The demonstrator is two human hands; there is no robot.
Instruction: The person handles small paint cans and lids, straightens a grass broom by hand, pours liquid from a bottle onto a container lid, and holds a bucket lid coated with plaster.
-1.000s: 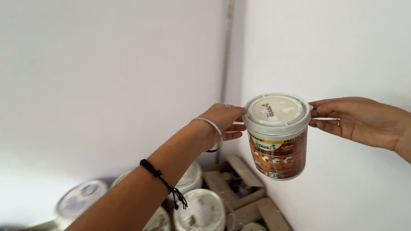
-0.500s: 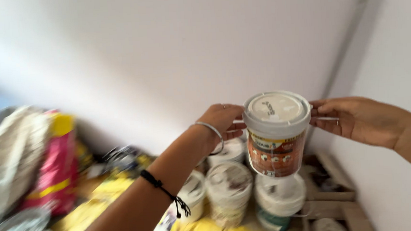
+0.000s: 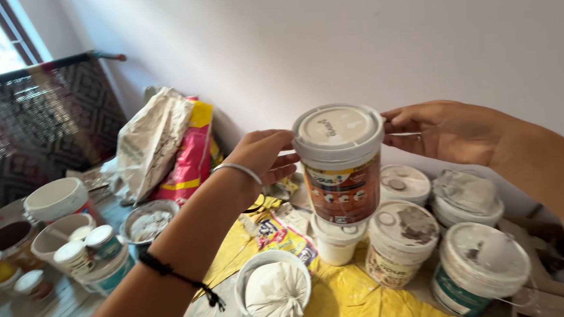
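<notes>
I hold a small paint bucket [image 3: 341, 164] up in the air with both hands. It has a white lid and a brown and orange label. My left hand [image 3: 262, 154] grips its left side, a silver bangle on the wrist and a black cord further down the forearm. My right hand [image 3: 440, 130] holds the right side near the lid, fingers on the thin wire handle. The bucket hangs above the floor, in front of a white wall.
Below stand several white-lidded paint buckets [image 3: 401, 242] on yellow sheeting [image 3: 343, 301]. An open bucket holds a white bag [image 3: 274, 293]. Sacks [image 3: 163, 143] lean on the wall at left. Small tins and pots [image 3: 72, 246] crowd the lower left.
The view has swung left and down, bringing the sacks, tins and a window railing into sight. Both hands keep the bucket held up in the same grip.
</notes>
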